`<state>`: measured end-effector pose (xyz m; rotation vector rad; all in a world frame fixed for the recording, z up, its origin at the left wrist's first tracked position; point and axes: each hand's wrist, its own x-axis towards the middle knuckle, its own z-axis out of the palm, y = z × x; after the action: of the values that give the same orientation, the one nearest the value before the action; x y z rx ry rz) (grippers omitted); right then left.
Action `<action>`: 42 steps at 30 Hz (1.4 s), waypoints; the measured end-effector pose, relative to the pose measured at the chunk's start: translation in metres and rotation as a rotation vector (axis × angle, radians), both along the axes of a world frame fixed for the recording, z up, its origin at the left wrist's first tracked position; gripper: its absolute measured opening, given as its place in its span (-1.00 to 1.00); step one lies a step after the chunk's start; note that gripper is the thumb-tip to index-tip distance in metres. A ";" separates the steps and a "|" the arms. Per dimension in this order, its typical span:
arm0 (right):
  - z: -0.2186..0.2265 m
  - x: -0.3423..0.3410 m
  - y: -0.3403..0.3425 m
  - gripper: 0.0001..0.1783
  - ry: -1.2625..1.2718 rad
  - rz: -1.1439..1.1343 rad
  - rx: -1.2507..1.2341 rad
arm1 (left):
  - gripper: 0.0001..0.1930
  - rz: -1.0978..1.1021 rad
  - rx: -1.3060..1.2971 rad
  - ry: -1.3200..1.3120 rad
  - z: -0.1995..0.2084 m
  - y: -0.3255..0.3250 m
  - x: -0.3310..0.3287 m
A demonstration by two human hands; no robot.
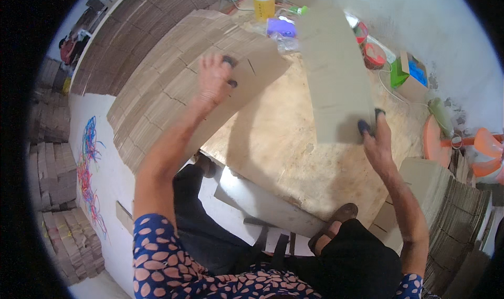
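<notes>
My right hand (379,138) pinches the lower right corner of a long flat cardboard sheet (336,78). The sheet stretches away from me above the wooden tabletop, and its far end is blurred by motion. Black covers sit on the thumb and a finger of each hand. On the left, my left hand (214,78) has its fingers spread over the edge of a large fanned stack of cardboard sheets (173,78). Whether its fingertips touch the top sheet, which has short dark slits, I cannot tell.
A pale wooden tabletop (262,141) lies between my hands. Along its back stand a yellow cup (263,7), a purple pack (282,28), red round containers (374,54) and a green box (401,74). More cardboard stacks (451,209) rise at right; an orange fan (485,152) stands beyond.
</notes>
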<state>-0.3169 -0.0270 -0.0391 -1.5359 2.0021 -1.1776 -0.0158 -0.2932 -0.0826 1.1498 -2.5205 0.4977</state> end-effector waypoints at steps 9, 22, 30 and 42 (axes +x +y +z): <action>-0.029 -0.001 -0.110 -0.41 0.274 0.153 -0.109 | -0.75 -0.069 0.478 -0.002 0.021 -0.032 0.016; -0.017 0.013 -0.104 -0.34 0.357 0.089 -0.096 | -0.72 -0.124 0.579 0.433 0.027 -0.070 0.040; -0.022 0.007 -0.091 -0.25 0.328 0.054 -0.044 | -0.75 -0.251 0.317 -0.077 -0.002 -0.035 -0.008; -0.014 -0.003 -0.057 -0.18 0.379 0.037 -0.033 | -0.88 -0.114 0.865 -0.189 0.006 0.010 -0.021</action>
<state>-0.3202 -0.0837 -0.0529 -1.9225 2.1797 -0.9639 -0.0367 -0.2833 -0.0762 1.2266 -3.0315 -0.6163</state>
